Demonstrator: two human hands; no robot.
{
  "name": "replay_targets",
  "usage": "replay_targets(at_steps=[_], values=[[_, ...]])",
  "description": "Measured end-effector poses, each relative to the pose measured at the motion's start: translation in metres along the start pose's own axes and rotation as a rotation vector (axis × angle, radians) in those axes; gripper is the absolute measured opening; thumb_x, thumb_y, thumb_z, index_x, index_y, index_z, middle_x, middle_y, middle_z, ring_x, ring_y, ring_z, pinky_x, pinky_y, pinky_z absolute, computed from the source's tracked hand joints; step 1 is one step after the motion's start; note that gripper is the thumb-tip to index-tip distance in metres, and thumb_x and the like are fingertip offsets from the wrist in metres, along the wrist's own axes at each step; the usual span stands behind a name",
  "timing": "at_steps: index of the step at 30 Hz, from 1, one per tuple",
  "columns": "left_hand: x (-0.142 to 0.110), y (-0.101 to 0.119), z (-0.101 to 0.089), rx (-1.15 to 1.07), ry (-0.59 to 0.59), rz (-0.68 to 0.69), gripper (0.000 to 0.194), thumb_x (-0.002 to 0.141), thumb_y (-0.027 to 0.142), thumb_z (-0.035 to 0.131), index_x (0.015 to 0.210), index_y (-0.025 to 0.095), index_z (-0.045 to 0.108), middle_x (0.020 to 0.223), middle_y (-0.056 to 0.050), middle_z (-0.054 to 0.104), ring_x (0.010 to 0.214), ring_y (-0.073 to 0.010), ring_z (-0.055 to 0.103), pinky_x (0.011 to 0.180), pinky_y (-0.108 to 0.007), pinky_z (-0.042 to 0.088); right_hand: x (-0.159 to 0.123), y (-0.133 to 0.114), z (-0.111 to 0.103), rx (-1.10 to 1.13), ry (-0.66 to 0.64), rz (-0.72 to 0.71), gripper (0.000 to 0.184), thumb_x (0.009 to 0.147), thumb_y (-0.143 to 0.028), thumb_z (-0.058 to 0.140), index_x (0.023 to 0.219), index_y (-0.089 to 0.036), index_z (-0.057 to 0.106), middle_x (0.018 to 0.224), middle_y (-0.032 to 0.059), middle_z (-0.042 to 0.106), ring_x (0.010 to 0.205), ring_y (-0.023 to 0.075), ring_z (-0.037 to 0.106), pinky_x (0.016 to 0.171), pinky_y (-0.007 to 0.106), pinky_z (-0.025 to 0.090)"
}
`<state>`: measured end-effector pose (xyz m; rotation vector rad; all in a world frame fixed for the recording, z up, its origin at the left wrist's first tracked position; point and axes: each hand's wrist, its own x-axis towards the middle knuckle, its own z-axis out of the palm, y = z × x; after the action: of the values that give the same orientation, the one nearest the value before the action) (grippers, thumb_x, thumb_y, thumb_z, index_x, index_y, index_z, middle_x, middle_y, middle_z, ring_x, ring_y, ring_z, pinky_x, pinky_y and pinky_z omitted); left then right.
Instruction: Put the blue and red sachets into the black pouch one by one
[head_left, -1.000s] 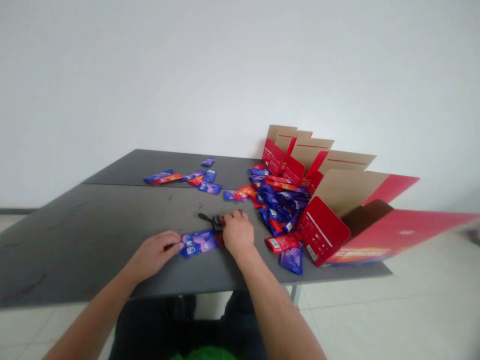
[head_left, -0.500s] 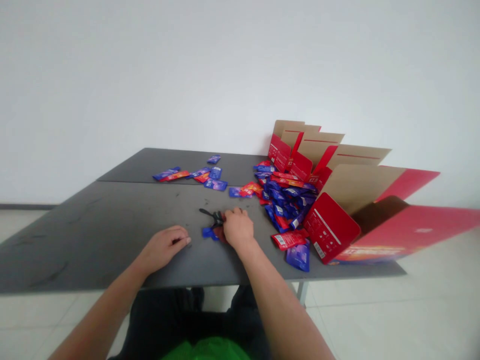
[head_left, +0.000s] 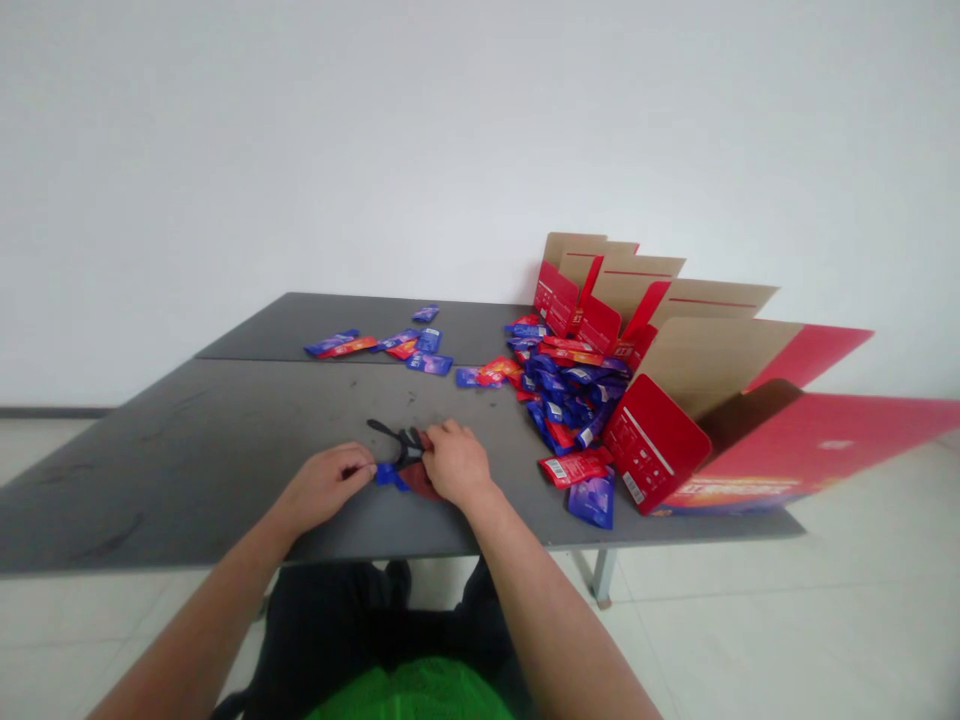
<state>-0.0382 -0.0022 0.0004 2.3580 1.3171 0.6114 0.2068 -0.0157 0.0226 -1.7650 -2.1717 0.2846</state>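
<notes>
My right hand point(head_left: 459, 465) is closed around a dark object with a black handle-like arm point(head_left: 384, 428) and a reddish-brown rounded part point(head_left: 420, 482); its exact kind is unclear. From under it, a small blue piece point(head_left: 388, 475) sticks out to the left. The fingertips of my left hand point(head_left: 324, 485) are pinched together at the left end of that blue piece. Both hands rest low over the grey table point(head_left: 247, 420), near its front edge.
To the right lies a heap of blue and red sachets point(head_left: 570, 390), beside a row of open red cardboard boxes point(head_left: 660, 440). Several more sachets point(head_left: 430, 364) are scattered toward the back. A white wall point(head_left: 375, 150) stands behind the table.
My right hand has moved left with the dark object. My left hand has closed its fingertips at the blue piece, which was apart from it before.
</notes>
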Motion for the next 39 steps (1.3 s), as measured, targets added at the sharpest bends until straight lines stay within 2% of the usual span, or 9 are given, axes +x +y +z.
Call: replay_targets(at_steps=[9,14,21,24,27,29,32,36,39], values=[[-0.002,0.009,-0.006,-0.047,-0.065,0.024,0.036,0.1,0.046,0.055,0.083,0.023,0.076,0.098,-0.002,0.074,0.092,-0.0189,0.069,0.087,-0.028,0.05,-0.005,0.004,0.007,0.06,0.071,0.031,0.014,0.097,-0.029,0.055,0.104,-0.025,0.067,0.118,0.0044,0.065,0.104,0.0216,0.058,0.085,0.029,0.045],[0.007,0.012,-0.002,-0.054,-0.092,0.012,0.036,0.098,0.049,0.057,0.081,0.023,0.076,0.096,-0.003,0.072,0.088,-0.0194,0.068,0.086,-0.029,0.051,-0.005,0.004,0.005,0.045,0.07,0.043,0.013,0.098,-0.028,0.055,0.103,-0.024,0.067,0.117,0.0043,0.066,0.104,0.0216,0.058,0.085,0.029,0.045],[0.017,0.011,0.005,-0.081,-0.124,0.05,0.031,0.097,0.039,0.057,0.075,0.022,0.07,0.095,-0.002,0.07,0.091,-0.0188,0.067,0.085,-0.029,0.05,-0.011,-0.007,0.008,-0.014,0.09,-0.015,0.021,0.104,-0.034,0.05,0.11,-0.025,0.068,0.12,0.0056,0.065,0.107,0.0223,0.056,0.09,0.031,0.046],[0.015,0.011,0.004,-0.082,-0.147,0.071,0.033,0.099,0.042,0.056,0.077,0.022,0.071,0.098,-0.002,0.071,0.094,-0.019,0.067,0.088,-0.029,0.049,-0.014,0.007,0.0,-0.072,0.086,-0.034,0.029,0.108,-0.039,0.044,0.111,-0.026,0.07,0.12,0.0076,0.065,0.11,0.0238,0.055,0.09,0.032,0.047],[0.013,0.014,0.002,-0.098,-0.151,0.09,0.036,0.101,0.043,0.053,0.077,0.021,0.068,0.1,-0.003,0.07,0.093,-0.0182,0.066,0.089,-0.029,0.048,-0.012,0.032,-0.021,-0.165,0.049,0.104,0.034,0.108,-0.039,0.043,0.108,-0.022,0.072,0.118,0.0121,0.065,0.111,0.0273,0.055,0.086,0.034,0.048],[0.011,0.015,0.001,-0.103,-0.145,0.099,0.037,0.102,0.042,0.052,0.075,0.021,0.066,0.101,-0.003,0.07,0.092,-0.0177,0.066,0.087,-0.028,0.048,-0.01,0.04,-0.035,-0.211,0.061,0.19,0.035,0.108,-0.037,0.042,0.109,-0.02,0.072,0.119,0.0144,0.065,0.113,0.029,0.054,0.085,0.036,0.049],[0.01,0.013,0.003,-0.09,-0.122,0.102,0.036,0.102,0.042,0.051,0.077,0.021,0.066,0.102,-0.003,0.07,0.094,-0.0184,0.066,0.088,-0.028,0.048,-0.006,0.023,-0.039,-0.195,0.128,0.141,0.034,0.109,-0.036,0.04,0.111,-0.022,0.071,0.122,0.0128,0.064,0.114,0.0276,0.054,0.087,0.036,0.049],[0.01,0.008,0.007,-0.011,-0.095,0.041,0.034,0.099,0.039,0.052,0.073,0.022,0.067,0.086,-0.003,0.07,0.081,-0.0203,0.066,0.079,-0.031,0.049,-0.006,-0.018,-0.012,-0.126,0.097,-0.11,0.033,0.109,-0.039,0.041,0.11,-0.025,0.071,0.118,0.0081,0.065,0.111,0.0248,0.054,0.085,0.032,0.049],[0.01,0.01,0.007,0.003,-0.079,0.021,0.034,0.098,0.04,0.053,0.074,0.022,0.068,0.086,-0.004,0.072,0.084,-0.0217,0.067,0.08,-0.032,0.049,-0.007,-0.016,0.003,-0.129,0.058,-0.111,0.034,0.109,-0.039,0.04,0.108,-0.025,0.071,0.116,0.0086,0.065,0.111,0.0254,0.053,0.085,0.032,0.05]])
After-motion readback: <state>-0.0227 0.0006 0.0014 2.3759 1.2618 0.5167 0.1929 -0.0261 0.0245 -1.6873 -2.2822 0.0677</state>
